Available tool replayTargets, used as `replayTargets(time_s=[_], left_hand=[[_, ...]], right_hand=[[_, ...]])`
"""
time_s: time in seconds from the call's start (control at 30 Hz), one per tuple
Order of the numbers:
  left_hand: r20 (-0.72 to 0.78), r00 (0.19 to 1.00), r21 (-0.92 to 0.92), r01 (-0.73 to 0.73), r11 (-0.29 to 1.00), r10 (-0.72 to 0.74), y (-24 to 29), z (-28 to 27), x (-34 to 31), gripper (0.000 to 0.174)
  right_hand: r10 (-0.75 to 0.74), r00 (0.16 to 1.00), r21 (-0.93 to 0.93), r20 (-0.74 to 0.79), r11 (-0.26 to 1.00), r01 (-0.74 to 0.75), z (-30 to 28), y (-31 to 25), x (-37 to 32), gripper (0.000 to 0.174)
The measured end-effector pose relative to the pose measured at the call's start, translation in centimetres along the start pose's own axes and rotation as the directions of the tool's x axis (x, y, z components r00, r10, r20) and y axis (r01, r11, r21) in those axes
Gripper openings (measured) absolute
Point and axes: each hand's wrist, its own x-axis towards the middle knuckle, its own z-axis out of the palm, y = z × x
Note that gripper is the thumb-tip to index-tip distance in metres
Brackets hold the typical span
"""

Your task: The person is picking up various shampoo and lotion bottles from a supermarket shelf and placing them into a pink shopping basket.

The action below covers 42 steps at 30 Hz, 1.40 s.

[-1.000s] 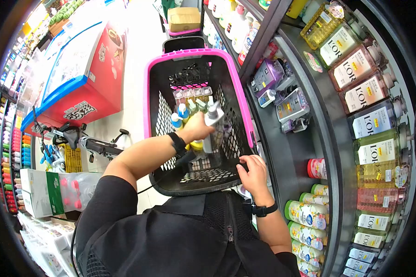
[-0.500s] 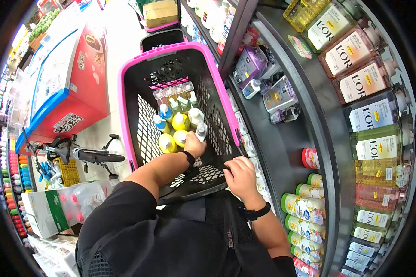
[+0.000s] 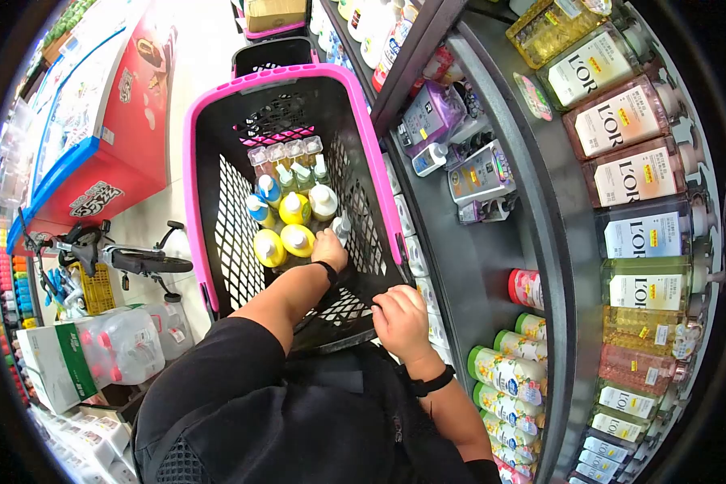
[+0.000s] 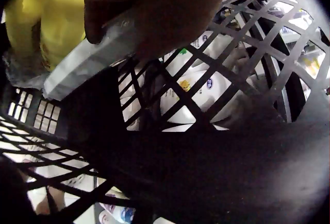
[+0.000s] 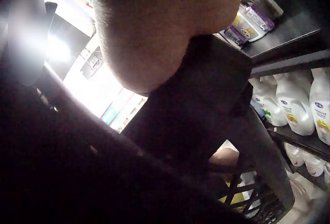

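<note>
Inside the black shopping basket (image 3: 200, 161) with its pink rim, my left hand (image 3: 331, 248) grips a pale pump bottle (image 3: 343, 224). In the left wrist view, the bottle's flat grey-white side (image 4: 77, 72) slants down from under my fingers, near the yellow bottles (image 4: 62, 18). Beside that hand in the head view stand a yellow bottle (image 3: 298, 239), a white-capped bottle (image 3: 323, 202) and blue-topped bottles (image 3: 260, 208). My right hand (image 3: 401, 319) holds the basket's near right corner, fingers bent over the edge; its underside is dark in the right wrist view.
On the right runs a dark shelf (image 3: 468, 258) with purple-labelled bottles (image 3: 484, 173), green-lidded bottles (image 3: 504, 375) and a row of L'OR bottles (image 3: 633, 177). A red freezer (image 3: 129, 145), a small bicycle (image 3: 141, 258) and packs of water bottles (image 3: 125, 347) stand left.
My left hand has lowered the pump bottle from above the other bottles deep into the basket, beside the yellow ones. The head view has shifted; my right hand stays at the basket's corner.
</note>
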Motion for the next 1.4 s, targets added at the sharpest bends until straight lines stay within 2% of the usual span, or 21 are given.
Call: replayTargets(time_s=[0.17, 0.2, 0.3, 0.33, 0.43, 0.63, 0.8, 0.9, 1.03, 1.07, 1.17, 1.2, 1.33, 1.4], left_hand=[[0.039, 0.999, 0.079, 0.027, 0.996, -0.030, 0.5, 0.3, 0.0, 0.039], [0.091, 0.994, 0.100, 0.051, 0.994, -0.060, 1.0, 0.1, 0.1, 0.047], [0.176, 0.966, 0.068, 0.180, 0.981, -0.189, 1.0, 0.5, 0.9, 0.058], [0.195, 0.962, 0.051, 0.185, 0.981, -0.191, 0.2, 1.5, 1.8, 0.068], [0.204, 0.962, -0.101, 0.206, 0.973, -0.183, 0.1, 0.5, 0.2, 0.066], [0.063, 0.976, -0.189, 0.217, 0.958, -0.209, -2.5, 2.9, -0.1, 0.055], [-0.039, 0.963, -0.288, 0.243, 0.926, -0.265, -1.9, 3.5, -0.2, 0.049], [-0.117, 0.947, -0.400, 0.230, 0.887, -0.299, -2.1, 5.4, 1.1, 0.049], [-0.134, 0.934, -0.384, 0.259, 0.886, -0.332, -2.5, 8.1, 2.1, 0.052], [-0.032, 0.917, -0.357, 0.360, 0.862, -0.397, -1.3, 6.7, 1.2, 0.056], [0.222, 0.903, -0.288, 0.421, 0.860, -0.368, -1.7, 5.3, 0.4, 0.077], [0.292, 0.902, -0.190, 0.380, 0.905, -0.318, -2.8, 6.2, 1.7, 0.089], [0.296, 0.921, -0.300, 0.342, 0.890, -0.254, -3.8, 6.1, 1.9, 0.089], [0.274, 0.920, -0.349, 0.368, 0.862, -0.282, -3.3, 5.5, 0.9, 0.087]], right_hand=[[-0.041, 0.999, -0.024, -0.005, 0.999, 0.041, 0.1, 0.4, -0.1, 0.015], [-0.044, 0.999, -0.019, -0.006, 0.999, 0.044, 0.1, 0.4, -0.1, 0.014], [-0.055, 0.998, -0.020, -0.004, 0.998, 0.055, 0.0, 0.4, 0.0, 0.014], [-0.059, 0.998, -0.022, -0.004, 0.998, 0.058, 0.0, 0.4, 0.0, 0.014], [-0.060, 0.998, -0.022, 0.000, 0.998, 0.059, -0.1, 0.5, 0.0, 0.013], [-0.071, 0.997, -0.014, -0.006, 0.997, 0.071, 0.1, 0.7, -0.2, 0.013], [-0.080, 0.997, -0.006, -0.006, 0.997, 0.080, 0.2, 0.9, -0.2, 0.013], [-0.088, 0.996, -0.002, -0.011, 0.996, 0.088, 0.2, 0.9, -0.2, 0.013], [-0.098, 0.995, -0.010, 0.001, 0.995, 0.098, 0.0, 1.1, -0.4, 0.013], [-0.101, 0.995, -0.008, 0.005, 0.995, 0.101, 0.0, 1.2, -0.4, 0.013], [-0.105, 0.994, -0.007, 0.012, 0.994, 0.105, -0.1, 1.1, -0.4, 0.013], [-0.107, 0.994, -0.009, 0.012, 0.994, 0.107, -0.1, 1.1, -0.3, 0.013], [-0.103, 0.994, 0.007, 0.022, 0.995, 0.102, 0.0, 1.2, -0.2, 0.012], [-0.093, 0.995, 0.002, 0.042, 0.996, 0.093, -0.2, 0.9, -0.1, 0.011]])
